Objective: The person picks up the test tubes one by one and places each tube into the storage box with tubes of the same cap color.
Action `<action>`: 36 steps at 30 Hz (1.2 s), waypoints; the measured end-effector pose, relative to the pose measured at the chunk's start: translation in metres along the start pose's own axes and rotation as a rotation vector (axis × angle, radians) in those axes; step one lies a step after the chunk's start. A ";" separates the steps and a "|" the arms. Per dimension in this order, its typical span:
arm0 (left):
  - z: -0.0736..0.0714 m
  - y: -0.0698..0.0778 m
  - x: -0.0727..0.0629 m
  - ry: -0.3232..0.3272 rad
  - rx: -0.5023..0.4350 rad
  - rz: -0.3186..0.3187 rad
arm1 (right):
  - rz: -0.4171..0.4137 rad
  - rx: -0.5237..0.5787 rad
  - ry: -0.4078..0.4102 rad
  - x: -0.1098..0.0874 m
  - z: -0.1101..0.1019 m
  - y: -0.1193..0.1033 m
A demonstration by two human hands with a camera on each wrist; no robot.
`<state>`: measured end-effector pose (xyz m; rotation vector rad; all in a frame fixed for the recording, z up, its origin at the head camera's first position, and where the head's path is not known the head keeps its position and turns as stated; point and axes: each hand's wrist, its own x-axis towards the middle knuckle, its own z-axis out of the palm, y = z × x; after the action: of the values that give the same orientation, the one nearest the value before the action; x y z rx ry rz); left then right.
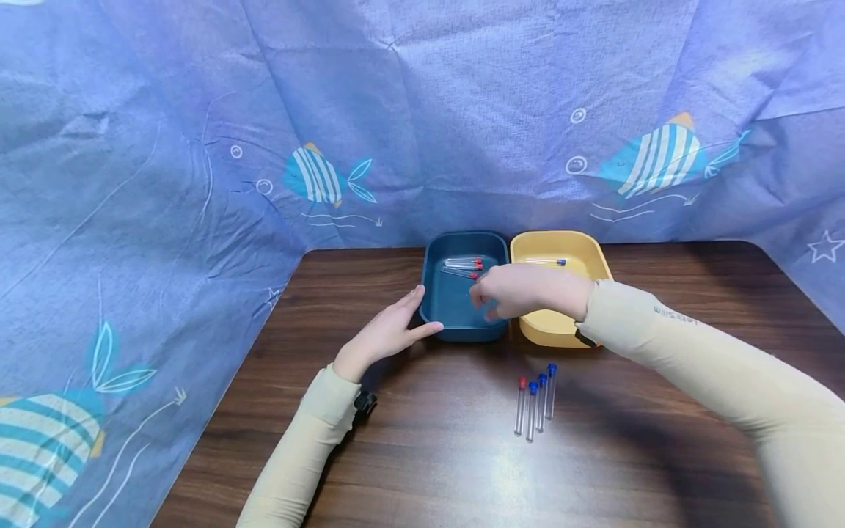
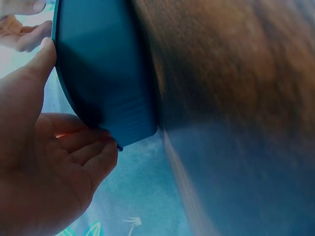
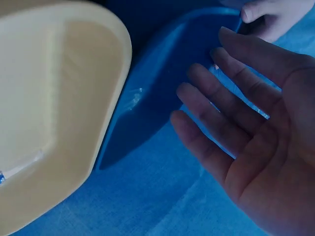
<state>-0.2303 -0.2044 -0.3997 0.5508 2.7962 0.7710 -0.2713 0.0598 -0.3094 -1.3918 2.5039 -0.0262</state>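
Observation:
In the head view my left hand [image 1: 386,334] rests against the near left corner of a dark blue tray [image 1: 465,334], fingers and thumb spread apart. The left wrist view shows its thumb touching the rim and its fingers along the outer wall. Over the right side of that tray hovers my right hand [image 1: 521,288], its fingers loosely bent; the right wrist view shows nothing held between them. Red-capped test tubes [image 1: 477,267] lie in the blue tray, partly beside the right fingertips. Beneath the right wrist stands a yellow tray [image 1: 554,337], with a blue-capped test tube [image 1: 560,262] visible inside.
On the brown table [image 1: 422,447], in front of the trays, lie a red-capped test tube [image 1: 521,407] and three blue-capped test tubes [image 1: 541,403], side by side. A blue fish-print cloth [image 1: 462,147] hangs behind the table and along its left side.

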 end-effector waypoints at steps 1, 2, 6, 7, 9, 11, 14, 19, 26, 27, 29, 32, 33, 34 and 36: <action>0.000 0.000 0.000 0.001 -0.003 0.001 | -0.005 -0.001 0.001 -0.001 0.001 -0.001; 0.001 -0.001 0.000 0.002 -0.006 0.002 | -0.012 -0.002 0.003 -0.002 0.003 -0.002; 0.003 -0.002 0.001 0.004 -0.008 0.005 | -0.036 0.016 0.009 -0.009 0.008 -0.006; 0.003 -0.002 0.001 0.005 -0.007 0.006 | -0.046 0.026 0.009 -0.011 0.008 -0.008; 0.004 -0.003 0.002 0.004 -0.007 0.010 | -0.065 0.043 0.006 -0.014 0.011 -0.010; 0.004 -0.003 0.002 0.005 -0.002 0.009 | -0.082 0.062 0.001 -0.017 0.013 -0.012; 0.003 -0.003 0.001 0.009 -0.004 0.007 | -0.103 0.103 0.000 -0.020 0.018 -0.015; 0.002 -0.002 0.001 0.013 0.003 0.014 | -0.119 0.182 -0.030 -0.023 0.026 -0.017; 0.003 -0.001 0.003 0.007 0.012 0.019 | -0.076 0.202 -0.126 -0.031 0.044 -0.015; 0.003 -0.001 0.003 0.008 0.010 0.021 | -0.067 0.196 -0.139 -0.032 0.046 -0.015; 0.003 0.000 0.003 0.010 0.011 0.025 | -0.057 0.190 -0.160 -0.034 0.051 -0.014; 0.004 -0.001 0.001 0.004 0.009 0.023 | -0.068 0.179 -0.167 -0.036 0.056 -0.013; 0.004 -0.001 0.001 0.002 0.009 0.021 | -0.073 0.178 -0.166 -0.036 0.057 -0.012; 0.003 -0.001 0.000 -0.001 0.006 0.018 | -0.077 0.176 -0.166 -0.037 0.058 -0.012; 0.002 -0.001 0.000 0.000 0.001 0.018 | -0.064 0.174 -0.173 -0.037 0.057 -0.010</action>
<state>-0.2301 -0.2042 -0.4013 0.5768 2.7955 0.7737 -0.2306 0.0920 -0.3547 -1.3427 2.2576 -0.1274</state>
